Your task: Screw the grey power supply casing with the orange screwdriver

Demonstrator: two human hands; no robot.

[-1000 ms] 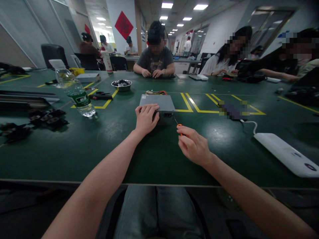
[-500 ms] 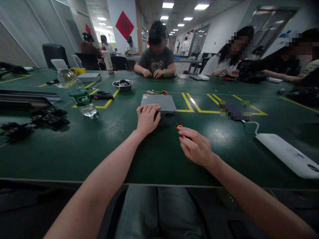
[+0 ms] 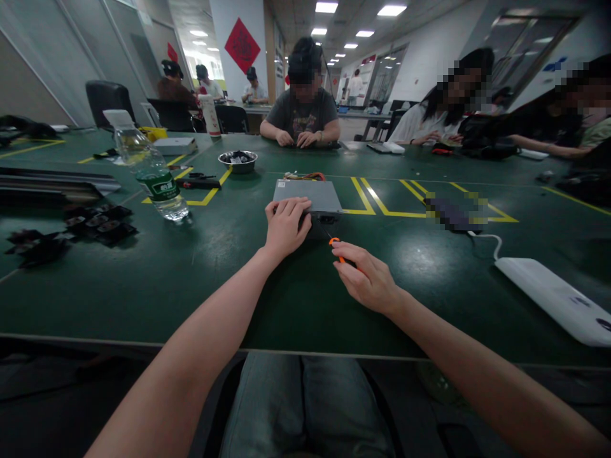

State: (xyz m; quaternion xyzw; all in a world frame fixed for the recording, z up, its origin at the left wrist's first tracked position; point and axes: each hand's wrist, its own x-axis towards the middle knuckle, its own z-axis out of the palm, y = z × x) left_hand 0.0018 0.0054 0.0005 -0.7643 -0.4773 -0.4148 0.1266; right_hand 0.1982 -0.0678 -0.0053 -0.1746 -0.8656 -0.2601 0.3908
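Observation:
A grey metal computer power supply [image 3: 312,194] lies on the green table in front of me, coloured cables behind it. My left hand [image 3: 287,224] grips its near left part, fingers over the top and thumb at the front face. My right hand [image 3: 366,275] is closed around a screwdriver with an orange handle [image 3: 335,243]. The thin shaft points at the front face, below the black power socket [image 3: 327,219]. Whether its tip touches the metal I cannot tell.
Left of me stand a water bottle [image 3: 160,184], black parts [image 3: 100,224] and a metal bowl [image 3: 237,161] of small items. A white power bank [image 3: 556,299] with a cable lies at right. A co-worker [image 3: 303,117] sits opposite. The table's near edge [image 3: 334,353] crosses below my forearms.
My right hand has moved the screwdriver slightly left and down, from beside the socket to below it. My left hand stays on the power supply. The whole view has shifted a little.

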